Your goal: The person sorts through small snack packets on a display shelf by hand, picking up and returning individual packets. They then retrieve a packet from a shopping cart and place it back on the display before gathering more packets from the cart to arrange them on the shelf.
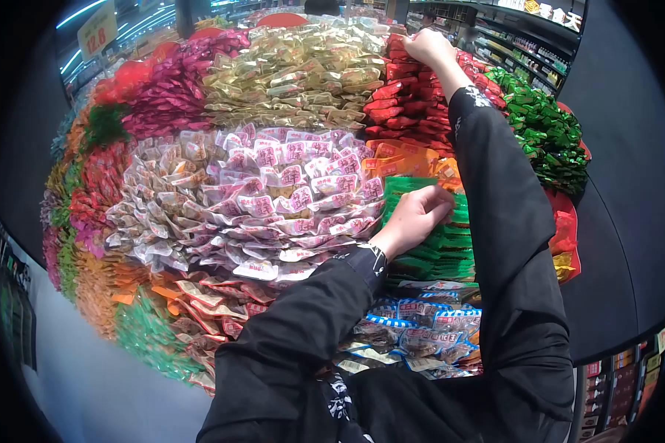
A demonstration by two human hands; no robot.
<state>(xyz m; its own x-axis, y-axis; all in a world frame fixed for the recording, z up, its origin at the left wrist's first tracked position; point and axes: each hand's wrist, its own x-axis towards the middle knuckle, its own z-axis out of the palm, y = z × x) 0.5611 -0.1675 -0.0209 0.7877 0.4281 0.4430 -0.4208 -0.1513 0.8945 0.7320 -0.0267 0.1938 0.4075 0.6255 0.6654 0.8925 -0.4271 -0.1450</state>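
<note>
My left hand (415, 220) is over a stack of glossy green packets (451, 240). Its fingers curl inward, and whatever they may hold is hidden. Farther out, my right hand (431, 49) reaches to the top of a pile of red foil packets (408, 100). Its fingers are closed at the edge of a red packet there. Orange packets (403, 159) lie between the red and the green piles. Left of my left hand spread white-and-pink printed snack packets (295, 177).
Gold packets (295, 74) and magenta packets (171, 92) fill the far side of the heaped display. Dark green packets (536, 125) lie at the right, blue-and-white packets (421, 325) nearest me. A price sign (97, 33) stands at upper left. Stocked shelves (521, 52) line the back.
</note>
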